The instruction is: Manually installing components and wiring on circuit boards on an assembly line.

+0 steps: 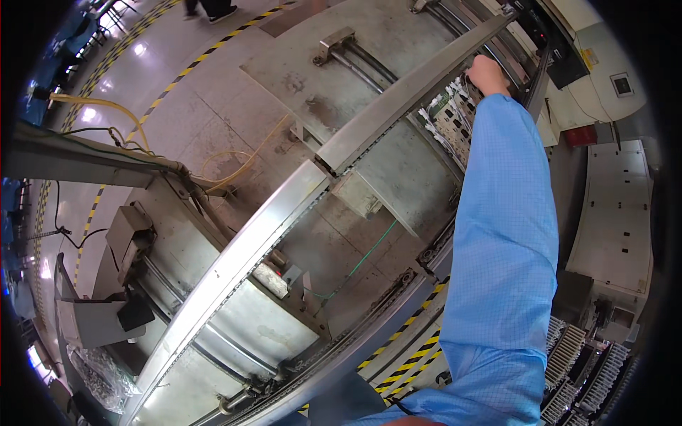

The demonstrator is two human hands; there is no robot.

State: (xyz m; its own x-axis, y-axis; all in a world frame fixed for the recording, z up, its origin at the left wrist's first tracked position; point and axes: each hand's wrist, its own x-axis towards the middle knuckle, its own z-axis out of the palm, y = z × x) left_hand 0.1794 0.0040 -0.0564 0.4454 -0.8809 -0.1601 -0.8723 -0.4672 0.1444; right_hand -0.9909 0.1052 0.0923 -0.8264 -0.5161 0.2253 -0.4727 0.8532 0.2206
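My right arm in a blue checked sleeve [501, 234] stretches far forward over the conveyor line. At its end my right hand [489, 74] is closed, knuckles up, at the far end of a circuit board [455, 117]. What the fingers grip, if anything, is hidden beneath the hand. White connectors and wires line the board, and dark openings dot its face. It sits between the conveyor rails, beside the long metal rail [419, 82]. My left hand is not in view.
A nearer metal rail [241, 248] with a chain curves toward the lower left. Between the conveyor sections is a gap showing the tiled floor [341, 248] and a green cord [366, 259]. Racks with pale slotted parts [568, 355] stand lower right. A person's feet [213, 13] show at the top.
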